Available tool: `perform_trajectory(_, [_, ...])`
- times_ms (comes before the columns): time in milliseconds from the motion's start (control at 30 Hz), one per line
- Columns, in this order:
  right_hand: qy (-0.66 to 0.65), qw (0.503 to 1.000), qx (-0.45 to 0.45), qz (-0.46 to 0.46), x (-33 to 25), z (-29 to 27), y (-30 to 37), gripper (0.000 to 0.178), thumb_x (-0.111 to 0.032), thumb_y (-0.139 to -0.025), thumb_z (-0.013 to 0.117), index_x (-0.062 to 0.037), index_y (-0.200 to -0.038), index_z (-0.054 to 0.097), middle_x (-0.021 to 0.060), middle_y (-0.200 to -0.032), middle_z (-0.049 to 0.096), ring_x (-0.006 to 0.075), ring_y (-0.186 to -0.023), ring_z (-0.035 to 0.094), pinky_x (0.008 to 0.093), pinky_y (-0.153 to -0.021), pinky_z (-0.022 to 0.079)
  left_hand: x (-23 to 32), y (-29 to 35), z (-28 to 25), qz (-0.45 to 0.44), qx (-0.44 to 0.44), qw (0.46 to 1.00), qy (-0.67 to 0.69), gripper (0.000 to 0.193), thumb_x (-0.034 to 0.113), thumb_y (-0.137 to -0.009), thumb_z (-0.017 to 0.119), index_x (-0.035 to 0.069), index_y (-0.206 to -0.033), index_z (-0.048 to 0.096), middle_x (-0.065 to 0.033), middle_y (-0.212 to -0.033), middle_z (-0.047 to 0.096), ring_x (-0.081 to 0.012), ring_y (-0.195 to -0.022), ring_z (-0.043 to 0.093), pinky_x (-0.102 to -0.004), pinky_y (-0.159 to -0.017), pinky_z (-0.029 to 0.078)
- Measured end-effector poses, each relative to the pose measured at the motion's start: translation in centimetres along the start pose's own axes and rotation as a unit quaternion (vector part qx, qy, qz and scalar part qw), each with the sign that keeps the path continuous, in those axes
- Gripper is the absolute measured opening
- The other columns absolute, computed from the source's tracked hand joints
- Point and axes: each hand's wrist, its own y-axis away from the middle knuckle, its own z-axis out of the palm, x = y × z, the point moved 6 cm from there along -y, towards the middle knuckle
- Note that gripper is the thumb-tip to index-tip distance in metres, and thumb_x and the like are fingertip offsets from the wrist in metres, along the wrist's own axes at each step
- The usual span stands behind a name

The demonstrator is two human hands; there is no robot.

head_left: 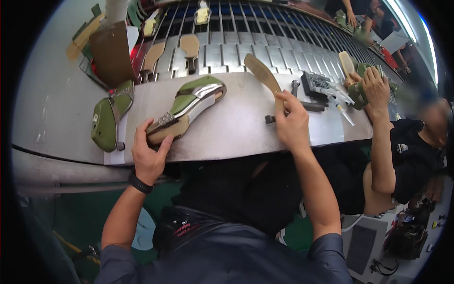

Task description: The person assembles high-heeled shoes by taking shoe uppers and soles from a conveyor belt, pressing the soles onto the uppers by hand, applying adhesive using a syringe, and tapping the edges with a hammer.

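At the far left, a green shoe last (105,124) rests on the bench (236,125), outside the left hand's working area. Next, the left hand (147,152) spans the near end of a silver-trimmed green last (195,97), fingers and thumb on opposite sides; this grip apparently steadies it against the bench. The hands are well apart. The right hand (294,120) is closed on the lower part of a tan shoe sole (262,72), leaving its broad end free. Farther right, a syringe (344,113) lies beside a black parts tray (310,90), presumably for easy reach.
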Motion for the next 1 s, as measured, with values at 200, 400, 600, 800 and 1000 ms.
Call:
perform_trajectory(200, [-0.316,0.905,-0.077,0.274,1.5,3.3,1.3,0.026,0.001,-0.094,0.063,0.0022,-0.120,0.070,0.0188,-0.119,0.072,0.0234,-0.105,0.073,0.0304,-0.085,0.058,0.0,-0.8,-1.6,-0.054,-0.018,0.998,0.031,0.041,0.014,-0.083,0.088,0.000,-0.114,0.066,-0.0169,-0.100,0.073,-0.0303,-0.090,0.071,-0.0376,-0.083,0.055])
perform_trajectory(400, [-0.309,0.941,0.028,0.138,0.6,0.5,0.7,0.022,-0.010,-0.105,0.061,0.0068,-0.118,0.068,0.0190,-0.129,0.068,0.0240,-0.114,0.070,0.0347,-0.100,0.055,6.0,1.9,-1.1,0.304,-0.027,0.952,-0.009,0.051,-0.001,-0.060,0.077,0.007,-0.109,0.066,-0.0070,-0.103,0.066,-0.0286,-0.090,0.065,-0.0475,-0.081,0.051])
perform_trajectory(600, [-0.359,0.900,-0.137,0.205,-0.9,5.0,0.6,0.044,-0.034,-0.108,0.061,0.0005,-0.081,0.067,0.0020,-0.061,0.061,0.0072,-0.051,0.053,0.0228,-0.049,0.037,6.4,5.0,3.7,0.303,-0.095,0.948,0.032,0.041,0.013,-0.073,0.084,0.012,-0.109,0.065,-0.0108,-0.132,0.066,-0.0300,-0.120,0.064,-0.0546,-0.109,0.044])
perform_trajectory(800, [-0.289,0.922,-0.141,0.216,-1.1,5.2,-0.1,0.048,-0.032,-0.106,0.065,-0.0018,-0.068,0.062,-0.0041,-0.051,0.046,0.0041,-0.046,0.041,0.0228,-0.045,0.031,5.7,2.4,4.0,0.326,-0.166,0.930,0.042,0.049,0.027,-0.084,0.082,0.012,-0.127,0.064,-0.0175,-0.143,0.061,-0.0359,-0.131,0.061,-0.0566,-0.115,0.039])
perform_trajectory(1000, [-0.254,0.960,-0.019,0.116,-0.6,3.9,1.0,0.026,-0.020,-0.099,0.071,0.0032,-0.089,0.069,0.0106,-0.086,0.066,0.0148,-0.073,0.062,0.0284,-0.067,0.048,5.8,2.2,4.5,0.349,-0.190,0.917,0.035,0.045,0.031,-0.086,0.079,0.012,-0.125,0.068,-0.0175,-0.143,0.064,-0.0319,-0.133,0.061,-0.0542,-0.118,0.038])
